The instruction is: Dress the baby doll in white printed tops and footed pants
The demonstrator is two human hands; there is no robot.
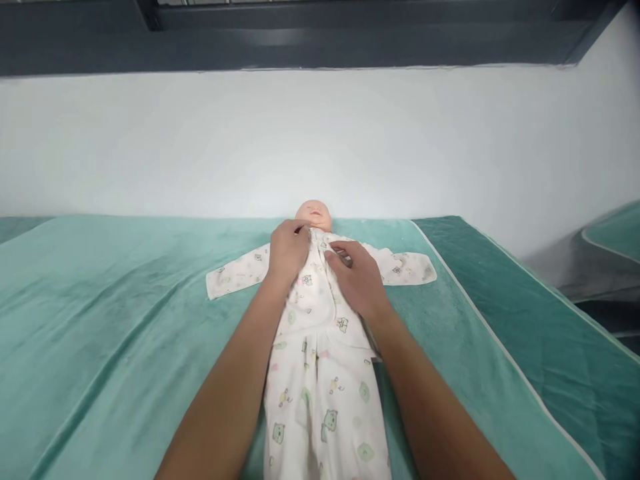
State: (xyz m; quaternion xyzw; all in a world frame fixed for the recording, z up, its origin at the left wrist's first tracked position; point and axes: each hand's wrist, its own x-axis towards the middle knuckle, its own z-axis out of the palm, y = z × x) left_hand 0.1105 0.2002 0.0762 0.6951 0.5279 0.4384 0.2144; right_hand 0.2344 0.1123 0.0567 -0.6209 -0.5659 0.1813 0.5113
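Note:
A baby doll [315, 212] lies on its back with its head by the wall. It wears a white baby shirt [307, 300] printed with small animals, its sleeves spread to both sides. My left hand [290, 248] is at the collar just below the doll's chin, fingers bent and closed on the fabric. On the other side of the chest, my right hand [359, 277] has thumb and forefinger pinched on the shirt front near the neckline. White printed baby pants [325, 413] stretch toward me between my forearms. The doll's arms and legs are hidden by the clothes.
A light green sheet [125, 313] with wrinkles covers the bed surface. To the right lies a darker green cloth [540, 333] with a pale edge. A white wall [320, 140] stands directly behind the doll, and a dark metal beam [350, 37] runs overhead.

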